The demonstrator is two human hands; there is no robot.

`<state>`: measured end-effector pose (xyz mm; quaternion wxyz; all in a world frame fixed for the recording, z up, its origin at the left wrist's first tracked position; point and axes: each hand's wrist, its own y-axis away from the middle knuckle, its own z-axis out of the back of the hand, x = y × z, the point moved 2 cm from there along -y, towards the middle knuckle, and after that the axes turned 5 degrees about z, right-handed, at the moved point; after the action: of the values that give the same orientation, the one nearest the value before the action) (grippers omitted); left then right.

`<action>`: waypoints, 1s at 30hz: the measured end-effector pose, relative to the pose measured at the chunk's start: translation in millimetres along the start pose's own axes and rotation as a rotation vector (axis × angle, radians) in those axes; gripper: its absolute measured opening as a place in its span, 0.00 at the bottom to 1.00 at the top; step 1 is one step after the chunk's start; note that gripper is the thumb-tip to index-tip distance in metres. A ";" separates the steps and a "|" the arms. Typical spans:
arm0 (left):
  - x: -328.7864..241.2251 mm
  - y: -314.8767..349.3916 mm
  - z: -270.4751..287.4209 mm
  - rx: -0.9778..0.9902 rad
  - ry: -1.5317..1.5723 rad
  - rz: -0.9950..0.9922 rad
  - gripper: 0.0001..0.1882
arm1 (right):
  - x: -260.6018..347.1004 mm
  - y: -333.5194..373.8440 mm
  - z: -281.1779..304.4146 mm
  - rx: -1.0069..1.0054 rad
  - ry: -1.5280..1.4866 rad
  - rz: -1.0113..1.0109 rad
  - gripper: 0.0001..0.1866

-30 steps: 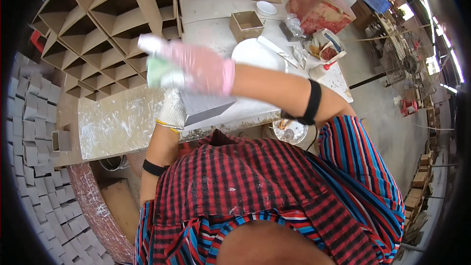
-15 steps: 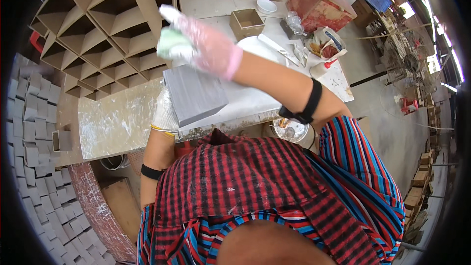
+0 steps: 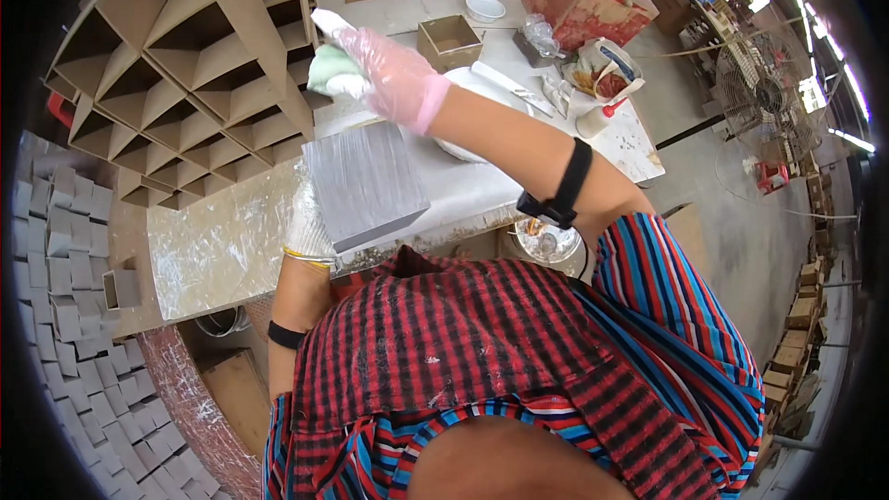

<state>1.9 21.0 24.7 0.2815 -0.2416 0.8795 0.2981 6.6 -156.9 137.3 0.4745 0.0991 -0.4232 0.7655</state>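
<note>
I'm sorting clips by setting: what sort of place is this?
Probably a small craft workshop making boxes. A stack of brown triangular open boxes stands on the paint-smeared workbench, rows of grey square boxes lie at the left, and the left hand holds a grey box.

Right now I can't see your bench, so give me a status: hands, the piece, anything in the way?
Right hand shut on green sponge, raised above the block. Left hand steadies grey block, tilted on bench. Nothing between sponge and block.

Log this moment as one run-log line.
left hand: holds grey box | right hand: raised, grips green sponge | table: paint-smeared | rack: cardboard cells behind
</note>
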 end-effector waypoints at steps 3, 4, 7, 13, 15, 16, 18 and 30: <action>11.5 -39.4 55.7 -0.034 -0.274 -0.242 0.17 | 46.8 13.1 -15.0 0.081 -0.088 0.209 0.39; 14.6 -45.8 63.7 -0.037 -0.308 -0.278 0.17 | 60.8 19.0 -20.5 0.212 -0.024 0.176 0.39; 20.5 -36.2 50.5 0.008 -0.168 -0.191 0.17 | 53.5 22.0 -29.1 0.255 0.137 0.187 0.39; 10.0 13.0 33.8 -0.110 -0.287 -0.119 0.18 | -21.3 -21.3 -20.1 -0.039 -0.422 -0.115 0.37; -4.9 14.6 18.0 -0.098 -0.028 0.012 0.20 | -25.4 -21.0 3.3 -0.113 -0.087 -0.201 0.35; -5.6 8.4 11.4 0.015 0.075 -0.017 0.20 | -30.8 -16.2 11.7 -0.159 0.076 -0.253 0.34; -5.6 4.5 0.5 0.216 0.284 -0.093 0.21 | -32.1 -9.7 20.5 -0.118 0.059 -0.289 0.32; 0.8 -24.5 24.6 0.299 0.490 -0.236 0.19 | 23.0 16.0 15.7 0.106 -0.043 -0.027 0.21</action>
<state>24.6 19.7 -1.7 0.1263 -0.3627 0.9211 0.0635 -22.4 -156.8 150.9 0.4697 0.1460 -0.3907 0.7781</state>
